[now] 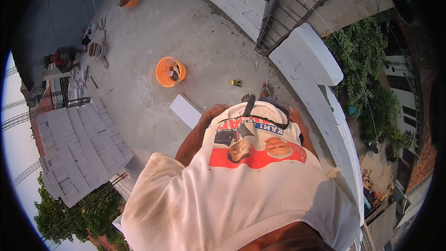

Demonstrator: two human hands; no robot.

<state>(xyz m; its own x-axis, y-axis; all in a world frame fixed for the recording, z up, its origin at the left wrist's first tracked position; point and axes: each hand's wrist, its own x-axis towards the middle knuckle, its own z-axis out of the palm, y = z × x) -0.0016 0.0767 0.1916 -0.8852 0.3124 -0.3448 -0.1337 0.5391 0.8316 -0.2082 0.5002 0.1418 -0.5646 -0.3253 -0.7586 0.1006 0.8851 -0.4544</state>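
White rectangular block (185, 109) lies on the concrete floor (139, 49) near our left hand (217, 110), its near end hidden behind our forearm (191, 143). Our right hand (295, 114) is at the other side of our white shirt (200, 204), which covers much of it; we cannot tell whether either hand is open, closed or gripping anything.

Beyond the block stands an orange bucket (162, 70) with a few dark and reddish things inside (too jumbled for us to name). Farther off, a second orange bucket (134, 2) holds something reddish-brown. Two pails (99, 50) sit side by side at left, their contents unclear to us. Near the picture's dark rim, a red-and-black shape (58, 58) is too dim to make out.
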